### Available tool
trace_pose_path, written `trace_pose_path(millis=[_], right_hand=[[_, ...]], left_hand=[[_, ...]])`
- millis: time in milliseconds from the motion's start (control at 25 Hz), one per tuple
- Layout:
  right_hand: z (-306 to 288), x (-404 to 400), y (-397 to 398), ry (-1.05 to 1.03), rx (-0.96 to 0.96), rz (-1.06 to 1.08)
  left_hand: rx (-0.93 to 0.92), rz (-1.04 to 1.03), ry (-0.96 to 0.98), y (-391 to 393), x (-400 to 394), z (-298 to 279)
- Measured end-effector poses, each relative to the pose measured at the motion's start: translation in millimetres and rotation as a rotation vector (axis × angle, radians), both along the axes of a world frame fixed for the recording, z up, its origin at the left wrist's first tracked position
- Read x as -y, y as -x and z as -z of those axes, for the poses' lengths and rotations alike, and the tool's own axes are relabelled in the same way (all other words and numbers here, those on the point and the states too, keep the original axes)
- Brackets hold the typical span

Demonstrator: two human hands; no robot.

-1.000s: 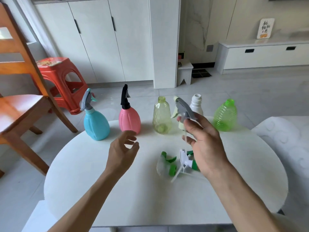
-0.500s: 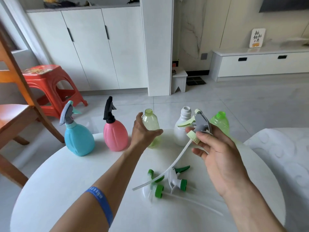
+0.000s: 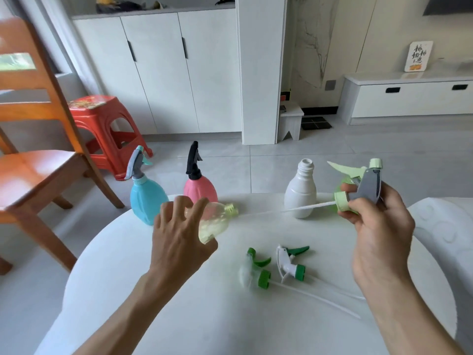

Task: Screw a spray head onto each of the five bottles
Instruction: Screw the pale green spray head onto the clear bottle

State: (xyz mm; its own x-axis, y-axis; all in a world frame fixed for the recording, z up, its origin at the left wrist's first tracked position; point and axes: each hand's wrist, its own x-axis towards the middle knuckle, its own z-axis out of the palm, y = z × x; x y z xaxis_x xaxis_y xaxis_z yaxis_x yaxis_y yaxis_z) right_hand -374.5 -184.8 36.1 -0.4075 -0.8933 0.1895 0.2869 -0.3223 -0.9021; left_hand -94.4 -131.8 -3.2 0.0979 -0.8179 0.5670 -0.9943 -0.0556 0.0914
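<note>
My left hand (image 3: 179,239) grips the clear yellow-green bottle (image 3: 215,220), tipped on its side above the white table (image 3: 179,316), neck pointing right. My right hand (image 3: 378,221) holds a grey and pale green spray head (image 3: 363,185); its white tube runs left toward the bottle's neck. A blue bottle (image 3: 147,201) and a pink bottle (image 3: 201,188) stand at the back with heads on. The white bottle (image 3: 300,190) stands open-necked. The green bottle is almost wholly hidden behind my right hand. Two loose green spray heads (image 3: 258,270) (image 3: 291,265) lie mid-table.
A wooden chair (image 3: 33,149) and a red plastic stool (image 3: 102,129) stand left of the table. A white patterned cushion (image 3: 445,226) sits at the right edge. Cabinets line the back wall.
My left hand has lifted the yellow-green bottle off the table and tipped it sideways toward me. My right hand has moved right with the spray head, its tube now level.
</note>
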Motion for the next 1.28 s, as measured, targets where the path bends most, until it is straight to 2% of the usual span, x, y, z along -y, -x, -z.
trace_pose_path(millis=[120, 400, 720, 1000, 1280], right_hand=[[4, -7, -11, 0.054, 0.015, -0.048], [5, -22, -31, 0.06, 0.027, -0.192], [14, -18, -42, 0.007, 0.041, -0.305], [41, -30, -73, -0.077, -0.102, -0.555], [40, -27, -68, -0.044, -0.175, -0.659]], left_hand=[[0.081, -0.058, -0.131, -9, -18, 7], [0.037, -0.057, -0.236, -17, -29, 9], [0.036, -0.005, -0.237, -7, -20, 6], [0.056, 0.11, -0.151, 15, -21, 3], [0.07, 0.124, -0.174, 19, -25, 2]])
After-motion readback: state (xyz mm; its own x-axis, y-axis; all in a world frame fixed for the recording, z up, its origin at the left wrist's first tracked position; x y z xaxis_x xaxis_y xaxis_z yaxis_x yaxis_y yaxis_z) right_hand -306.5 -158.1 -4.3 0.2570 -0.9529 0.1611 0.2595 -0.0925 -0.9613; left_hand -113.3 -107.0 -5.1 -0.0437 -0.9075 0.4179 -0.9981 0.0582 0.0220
